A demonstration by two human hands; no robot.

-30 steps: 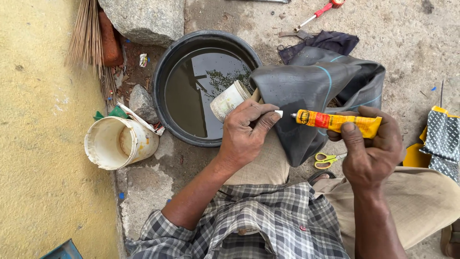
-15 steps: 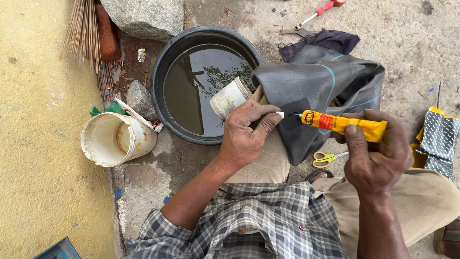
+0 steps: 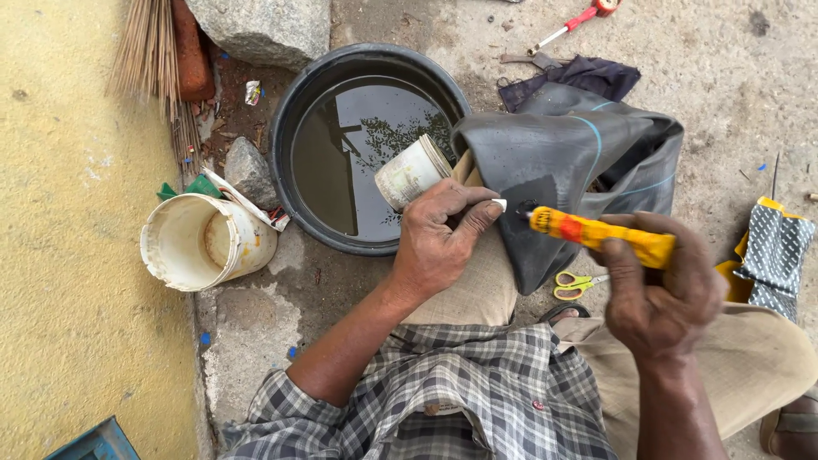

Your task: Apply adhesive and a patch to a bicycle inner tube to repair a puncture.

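My right hand (image 3: 658, 294) grips a yellow and red glue tube (image 3: 601, 235), its nozzle pointing left at a dark patch on a black rubber inner tube (image 3: 573, 167) draped over my knee. My left hand (image 3: 436, 239) rests on the inner tube's left edge and pinches a small white cap (image 3: 499, 204) between thumb and finger, just left of the nozzle. A small white tin (image 3: 411, 171) sits by my left hand at the rim of a black basin (image 3: 300, 111) holding dark water.
A white plastic bucket (image 3: 200, 241) lies on its side to the left. Yellow-handled scissors (image 3: 575, 282) lie under the inner tube. A broom (image 3: 158, 68) and a stone (image 3: 260, 25) are at the top left, a red-handled tool (image 3: 573, 22) at the top, a patterned cloth (image 3: 774, 255) at the right.
My right hand and the glue tube have drifted slightly right and down. My left hand stays on the inner tube with the cap pinched.
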